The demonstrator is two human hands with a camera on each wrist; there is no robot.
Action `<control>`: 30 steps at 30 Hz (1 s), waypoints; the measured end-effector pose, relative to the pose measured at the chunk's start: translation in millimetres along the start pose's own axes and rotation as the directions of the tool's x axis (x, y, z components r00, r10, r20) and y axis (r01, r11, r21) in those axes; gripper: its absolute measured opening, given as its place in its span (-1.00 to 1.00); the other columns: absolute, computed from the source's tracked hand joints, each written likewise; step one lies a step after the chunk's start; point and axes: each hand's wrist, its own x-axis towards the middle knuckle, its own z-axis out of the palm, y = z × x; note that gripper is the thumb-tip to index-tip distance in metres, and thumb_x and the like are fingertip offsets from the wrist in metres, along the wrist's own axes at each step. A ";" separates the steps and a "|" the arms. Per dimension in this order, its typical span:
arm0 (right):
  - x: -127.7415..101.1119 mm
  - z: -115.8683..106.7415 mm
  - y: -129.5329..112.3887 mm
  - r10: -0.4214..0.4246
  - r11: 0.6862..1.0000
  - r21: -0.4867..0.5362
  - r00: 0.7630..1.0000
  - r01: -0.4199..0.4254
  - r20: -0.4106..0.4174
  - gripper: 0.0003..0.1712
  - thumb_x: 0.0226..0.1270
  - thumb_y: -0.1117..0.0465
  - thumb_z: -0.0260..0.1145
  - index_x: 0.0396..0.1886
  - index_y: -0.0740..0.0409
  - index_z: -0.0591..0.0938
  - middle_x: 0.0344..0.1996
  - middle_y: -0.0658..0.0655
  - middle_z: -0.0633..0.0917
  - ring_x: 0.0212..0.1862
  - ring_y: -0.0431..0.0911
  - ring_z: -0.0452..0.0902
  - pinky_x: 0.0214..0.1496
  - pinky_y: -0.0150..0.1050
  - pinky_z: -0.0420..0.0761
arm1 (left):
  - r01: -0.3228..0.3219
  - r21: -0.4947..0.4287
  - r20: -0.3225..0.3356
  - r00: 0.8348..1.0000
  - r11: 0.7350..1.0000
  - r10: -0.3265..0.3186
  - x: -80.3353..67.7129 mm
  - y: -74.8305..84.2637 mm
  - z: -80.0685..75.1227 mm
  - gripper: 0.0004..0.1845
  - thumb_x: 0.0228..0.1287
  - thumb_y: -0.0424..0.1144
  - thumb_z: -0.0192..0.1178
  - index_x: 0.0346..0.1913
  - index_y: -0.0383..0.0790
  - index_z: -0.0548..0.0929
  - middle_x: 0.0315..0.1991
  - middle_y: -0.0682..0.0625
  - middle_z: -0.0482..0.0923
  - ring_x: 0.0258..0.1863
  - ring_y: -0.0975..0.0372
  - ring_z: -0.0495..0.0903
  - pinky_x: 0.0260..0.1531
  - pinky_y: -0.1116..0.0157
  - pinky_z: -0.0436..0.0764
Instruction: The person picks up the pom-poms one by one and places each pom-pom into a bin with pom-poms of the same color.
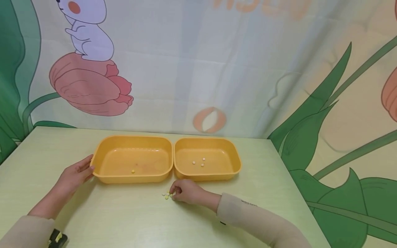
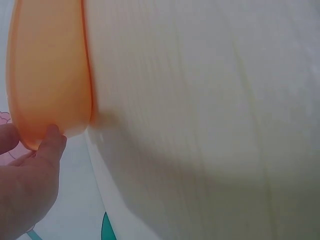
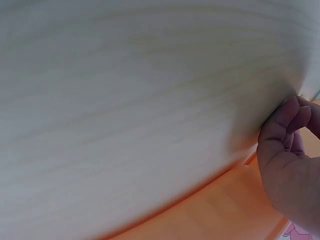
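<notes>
Two hands work on the pale green wooden counter (image 1: 124,213). Nearest, the right hand (image 1: 186,191) curls its fingertips onto a small cluster of yellow and white beads (image 1: 166,195) lying just before the trays; whether the grip already pinches one I cannot tell. A fine thumb-and-forefinger pinch on one bead would likely avoid scattering the rest. Farther left, the left hand (image 1: 75,175) rests relaxed fingers against the left orange plastic tray (image 1: 102,162), which holds one yellow bead; the right orange plastic tray (image 1: 232,162) beside it holds three pale ones.
</notes>
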 end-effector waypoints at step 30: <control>-4.7 -7.1 0.1 0.028 0.994 0.101 0.999 -0.030 0.023 -0.96 0.30 0.37 0.43 -0.27 0.24 0.72 -0.57 -0.09 0.52 -0.50 -0.26 0.36 -0.50 -0.53 0.36 | 0.012 -0.039 -0.006 1.000 0.999 -0.012 -0.5 0.4 1.5 -0.31 0.70 -0.17 -0.20 0.61 -0.38 -0.24 0.60 -0.47 -0.15 0.55 -0.30 0.07 0.15 0.47 0.61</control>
